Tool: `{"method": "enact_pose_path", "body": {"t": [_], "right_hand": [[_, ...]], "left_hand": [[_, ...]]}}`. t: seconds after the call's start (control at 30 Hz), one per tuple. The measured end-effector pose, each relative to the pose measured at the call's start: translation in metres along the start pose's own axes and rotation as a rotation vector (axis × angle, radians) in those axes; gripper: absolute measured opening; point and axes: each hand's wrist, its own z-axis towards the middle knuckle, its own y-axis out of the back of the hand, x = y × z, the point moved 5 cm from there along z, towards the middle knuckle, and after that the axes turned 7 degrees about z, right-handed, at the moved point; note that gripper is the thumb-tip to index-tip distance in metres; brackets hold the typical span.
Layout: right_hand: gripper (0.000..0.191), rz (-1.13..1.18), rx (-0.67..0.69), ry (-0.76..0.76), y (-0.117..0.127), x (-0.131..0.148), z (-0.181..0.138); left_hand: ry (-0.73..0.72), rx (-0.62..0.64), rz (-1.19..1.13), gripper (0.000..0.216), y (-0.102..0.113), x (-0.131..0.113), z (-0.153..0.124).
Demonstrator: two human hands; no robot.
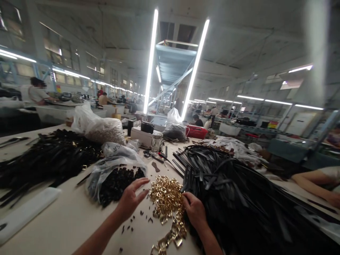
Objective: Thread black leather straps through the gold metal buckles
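A heap of gold metal buckles (166, 193) lies on the table between my two hands. My left hand (130, 199) hovers at the heap's left side, fingers stretched and thumb apart, with nothing visible in it. Behind its wrist, an open clear plastic bag (97, 177) spills small black pieces (117, 184). At the heap's right edge, my right hand (195, 210) has its fingers curled together in a pinch; what they hold is hidden. Right beside that hand spreads a big pile of black straps (225, 184). A few loose black bits (150, 219) are scattered below the buckles.
More black straps with buckles (53, 156) cover the left side, near a white plastic strip (29, 214). Farther back stand a filled plastic bag (103, 129), a glass mug (156, 143) and a red basket (196, 131). Another person's arm (313, 182) rests at the right.
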Motion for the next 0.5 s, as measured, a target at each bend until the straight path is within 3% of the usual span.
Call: {"method": "enact_pose_path", "body": {"t": [0.1, 0.23, 0.5], "right_hand": [[0.032, 0.008, 0.008, -0.004, 0.000, -0.003, 0.001], [0.032, 0.015, 0.013, -0.008, -0.001, -0.005, 0.001], [0.034, 0.065, 0.018, -0.034, -0.002, -0.006, 0.004]], "left_hand": [[-0.004, 0.013, -0.130, 0.025, -0.031, -0.008, -0.018], [-0.002, 0.036, -0.197, 0.021, -0.060, 0.001, -0.030], [0.076, 0.093, -0.235, 0.018, -0.073, 0.016, -0.027]]}}
